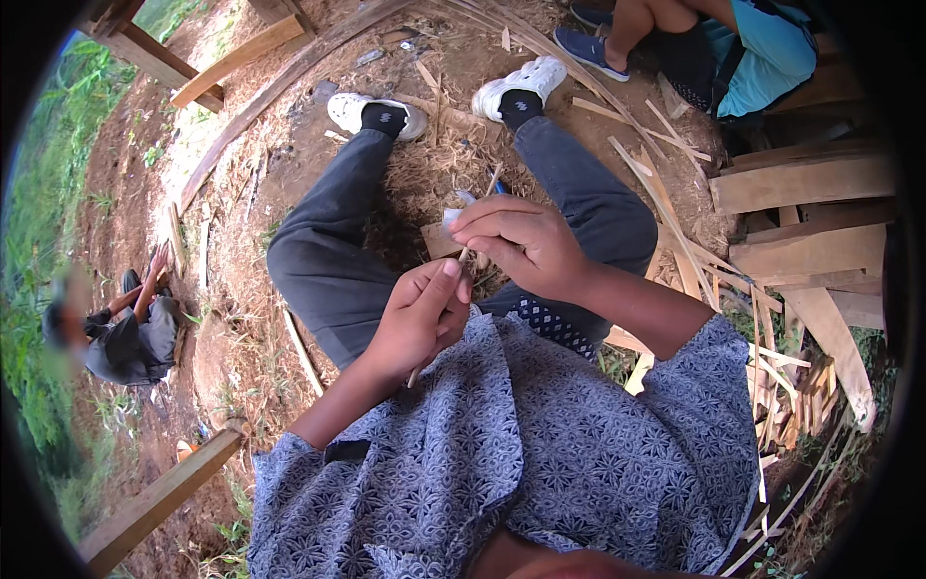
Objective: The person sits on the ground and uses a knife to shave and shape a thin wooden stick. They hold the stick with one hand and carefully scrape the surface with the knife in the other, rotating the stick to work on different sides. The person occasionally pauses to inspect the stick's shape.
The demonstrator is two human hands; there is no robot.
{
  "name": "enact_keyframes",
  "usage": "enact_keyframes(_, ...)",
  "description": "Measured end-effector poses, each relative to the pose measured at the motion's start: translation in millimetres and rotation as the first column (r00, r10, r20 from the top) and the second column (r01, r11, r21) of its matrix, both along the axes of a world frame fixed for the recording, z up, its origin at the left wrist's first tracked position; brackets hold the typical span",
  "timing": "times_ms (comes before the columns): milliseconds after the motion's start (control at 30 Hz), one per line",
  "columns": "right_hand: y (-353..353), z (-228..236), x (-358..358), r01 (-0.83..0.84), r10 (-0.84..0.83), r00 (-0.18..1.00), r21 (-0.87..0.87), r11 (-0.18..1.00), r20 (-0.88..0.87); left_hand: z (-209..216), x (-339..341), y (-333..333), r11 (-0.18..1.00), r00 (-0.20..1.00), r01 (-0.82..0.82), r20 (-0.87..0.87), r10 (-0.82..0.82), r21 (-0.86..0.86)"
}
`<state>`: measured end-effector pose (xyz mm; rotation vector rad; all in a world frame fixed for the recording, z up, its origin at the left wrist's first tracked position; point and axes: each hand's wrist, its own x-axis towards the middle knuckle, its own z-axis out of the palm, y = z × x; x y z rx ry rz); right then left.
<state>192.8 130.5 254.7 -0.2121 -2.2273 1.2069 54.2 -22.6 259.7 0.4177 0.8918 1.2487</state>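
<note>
My left hand [422, 314] is closed round a thin wooden stick [464, 256], thumb pressed along it. The stick's lower end pokes out below the fist near my shirt, and its upper end reaches under my right hand [526, 243]. That hand is bent over the tip with its fingers together; what they grip is hidden. A small whitish piece [450, 219] shows by the right fingertips, and I cannot tell whether it is held or lies beyond them. Behind it is a flat piece of wood [439, 241] between my legs.
Wood shavings [434, 179] cover the ground between my white shoes [521, 87]. Split wood strips [666, 212] and stacked boards [805, 183] lie at right. One person in blue [767, 63] sits at far right, another person [145, 333] at left. A wooden beam [164, 497] juts in at lower left.
</note>
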Motion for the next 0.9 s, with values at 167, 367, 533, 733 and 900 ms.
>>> enact_keyframes(167,12.6,0.8,0.3,0.093,-0.094,0.995,-0.021,0.995,-0.035,-1.6,-0.4,4.4,0.999,0.992,0.035,-0.124,-0.032,0.027)
enact_keyframes(367,21.8,-8.8,4.8,0.126,-0.126,0.992,-0.002,0.992,-0.029,-0.7,-3.3,3.9,0.996,0.968,0.084,-0.235,-0.091,-0.039)
enact_keyframes(533,8.2,-2.3,3.0,0.071,-0.071,0.997,0.033,0.997,0.004,-4.0,-1.4,3.1,0.997,0.934,0.070,-0.353,-0.052,0.039)
enact_keyframes(733,31.1,-3.4,-4.3,0.258,-0.256,0.965,0.022,0.966,-0.057,-1.4,0.3,3.3,0.998,0.909,0.034,-0.417,-0.013,0.044)
enact_keyframes(900,26.0,-5.4,1.8,0.142,-0.145,0.989,-0.076,0.987,-0.028,-0.2,-3.7,1.1,0.998,0.907,0.062,-0.419,-0.051,0.013)
